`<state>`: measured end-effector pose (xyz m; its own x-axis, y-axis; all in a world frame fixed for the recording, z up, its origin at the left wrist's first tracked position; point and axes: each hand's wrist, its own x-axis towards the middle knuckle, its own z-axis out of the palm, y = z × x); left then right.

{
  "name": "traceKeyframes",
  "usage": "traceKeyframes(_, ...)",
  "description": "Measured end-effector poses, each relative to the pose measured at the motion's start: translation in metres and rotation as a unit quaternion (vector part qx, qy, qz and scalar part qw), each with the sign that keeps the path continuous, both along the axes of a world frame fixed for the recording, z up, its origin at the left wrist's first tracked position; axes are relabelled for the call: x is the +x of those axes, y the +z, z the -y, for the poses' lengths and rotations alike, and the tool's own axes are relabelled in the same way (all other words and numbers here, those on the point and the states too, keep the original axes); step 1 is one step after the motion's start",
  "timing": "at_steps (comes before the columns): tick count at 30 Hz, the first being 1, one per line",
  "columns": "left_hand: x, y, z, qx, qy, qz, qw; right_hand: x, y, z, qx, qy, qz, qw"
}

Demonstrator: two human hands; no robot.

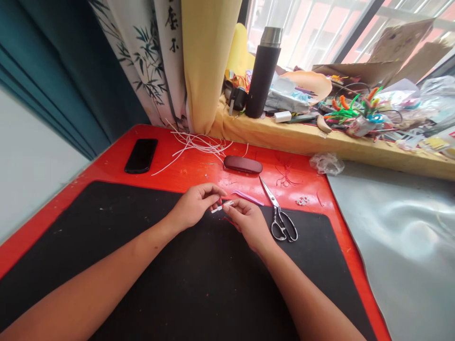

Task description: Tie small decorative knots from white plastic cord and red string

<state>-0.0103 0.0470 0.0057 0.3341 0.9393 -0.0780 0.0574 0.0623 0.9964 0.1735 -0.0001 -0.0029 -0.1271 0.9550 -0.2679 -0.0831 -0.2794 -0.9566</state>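
Over the black mat (159, 289), my two hands meet near its far edge. My right hand (249, 222) pinches a short, thin white stick (216, 209) that points left, with red thread (223, 204) around it. Fingers bent and thumb pressed in, my left hand (195, 204) is closed beside the stick's left end, seemingly on the thread; its fingertips are partly hidden. A loose tail of red thread hangs below the right fingers. Just beyond the hands lie pink tweezers (249, 197). Metal scissors (278, 213) rest to the right with their blades closed.
On the red table are a black phone (141, 156), white cords (199, 144), a maroon case (243, 164), red thread scraps (286, 176) and small beads (302, 201). A dark thermos (263, 73) stands on the cluttered sill. A grey sheet (401, 227) covers the right side.
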Motion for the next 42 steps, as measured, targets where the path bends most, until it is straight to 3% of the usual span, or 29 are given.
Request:
traceKeyframes(11,0.004,0.009,-0.002,0.024,-0.039,-0.172,0.984,-0.001,0.006,-0.011,-0.057,0.069,0.06,0.994)
traceKeyframes(21,-0.002,0.008,0.003,-0.006,-0.15,-0.202,0.968,0.014,0.012,-0.023,-0.075,0.131,0.158,0.976)
traceKeyframes(31,-0.001,0.011,0.005,0.045,-0.176,-0.312,0.933,0.018,0.008,-0.031,-0.033,0.195,0.268,0.943)
traceKeyframes(42,-0.009,0.005,0.004,0.19,-0.23,-0.353,0.887,0.014,0.016,-0.039,-0.008,0.23,0.32,0.919)
